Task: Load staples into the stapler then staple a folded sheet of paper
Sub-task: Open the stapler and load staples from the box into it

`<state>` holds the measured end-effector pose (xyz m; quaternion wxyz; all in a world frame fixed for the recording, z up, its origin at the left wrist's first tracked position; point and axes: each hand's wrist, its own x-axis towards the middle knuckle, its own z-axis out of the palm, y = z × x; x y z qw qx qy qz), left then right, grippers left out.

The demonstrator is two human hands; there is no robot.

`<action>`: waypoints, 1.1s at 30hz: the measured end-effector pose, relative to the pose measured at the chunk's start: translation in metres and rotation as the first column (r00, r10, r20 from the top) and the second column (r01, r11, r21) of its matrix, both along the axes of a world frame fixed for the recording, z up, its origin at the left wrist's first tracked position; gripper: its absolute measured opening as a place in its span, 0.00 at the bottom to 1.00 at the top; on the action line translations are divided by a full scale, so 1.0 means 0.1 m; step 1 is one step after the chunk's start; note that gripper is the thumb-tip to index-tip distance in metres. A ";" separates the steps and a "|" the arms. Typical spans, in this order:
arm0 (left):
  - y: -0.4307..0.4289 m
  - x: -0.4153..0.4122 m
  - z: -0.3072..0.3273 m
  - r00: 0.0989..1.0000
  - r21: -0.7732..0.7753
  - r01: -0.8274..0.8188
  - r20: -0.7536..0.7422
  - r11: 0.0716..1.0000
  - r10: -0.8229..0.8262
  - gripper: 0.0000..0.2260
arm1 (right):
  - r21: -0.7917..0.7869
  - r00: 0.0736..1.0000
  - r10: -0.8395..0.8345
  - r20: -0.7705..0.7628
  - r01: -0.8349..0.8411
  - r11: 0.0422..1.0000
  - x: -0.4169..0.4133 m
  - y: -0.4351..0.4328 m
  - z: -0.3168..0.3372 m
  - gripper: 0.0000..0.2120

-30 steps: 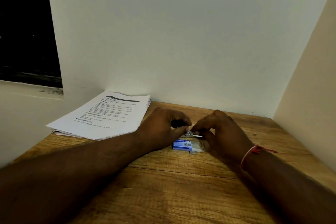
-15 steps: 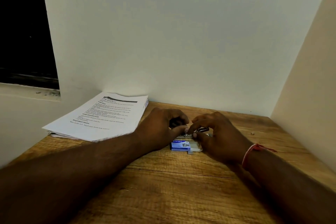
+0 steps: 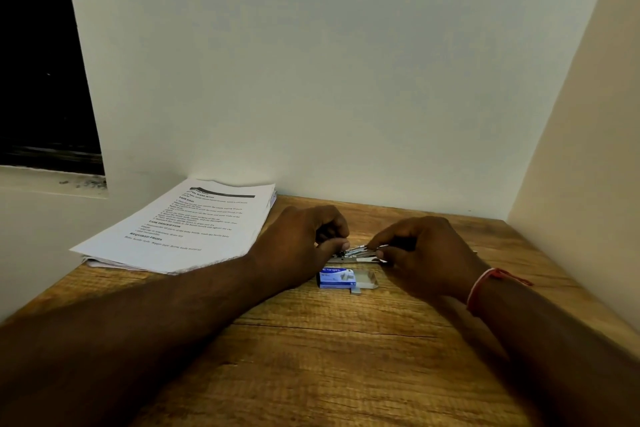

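A small metal stapler (image 3: 358, 252) lies on the wooden table (image 3: 332, 357) between my two hands. My left hand (image 3: 304, 243) grips its left end with curled fingers. My right hand (image 3: 422, 253) pinches its right part, thumb under and fingers above. Most of the stapler is hidden by the fingers. A blue staple box (image 3: 337, 277) lies just in front, its clear inner tray (image 3: 367, 279) slid out to the right. A stack of printed paper sheets (image 3: 187, 225) lies at the back left.
White walls close the table at the back and on the right. A dark window opening (image 3: 41, 62) sits at the upper left above a ledge. A red thread band (image 3: 485, 284) circles my right wrist.
My hands have drawn slightly apart along the stapler, and more of its metal shows between them. The staple box has not moved.
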<state>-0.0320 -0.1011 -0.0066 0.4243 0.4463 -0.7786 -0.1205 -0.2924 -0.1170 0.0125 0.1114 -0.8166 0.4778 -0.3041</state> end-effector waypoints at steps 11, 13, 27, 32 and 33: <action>-0.01 0.00 -0.02 0.997 0.027 -0.046 -0.065 0.999 0.047 0.11 | 0.122 0.962 -0.086 0.259 0.056 0.991 0.06 0.05 -0.02 0.09; 0.00 -0.02 0.00 0.990 0.072 -0.065 -0.119 0.995 0.073 0.12 | 0.121 0.957 -0.113 0.267 0.083 0.989 0.07 0.06 -0.03 0.06; 0.00 -0.09 0.00 0.999 0.020 0.035 -0.019 0.999 -0.035 0.04 | 0.155 0.933 -0.105 0.344 0.054 0.986 0.23 0.18 -0.06 0.07; -0.03 -0.08 -0.01 0.994 -0.031 0.025 0.108 0.999 -0.022 0.06 | 0.134 0.942 -0.100 0.320 0.060 0.989 0.26 0.18 -0.07 0.07; -0.03 -0.08 -0.02 0.993 -0.042 0.029 0.113 0.999 -0.024 0.06 | 0.130 0.945 -0.095 0.313 0.057 0.990 0.25 0.18 -0.07 0.07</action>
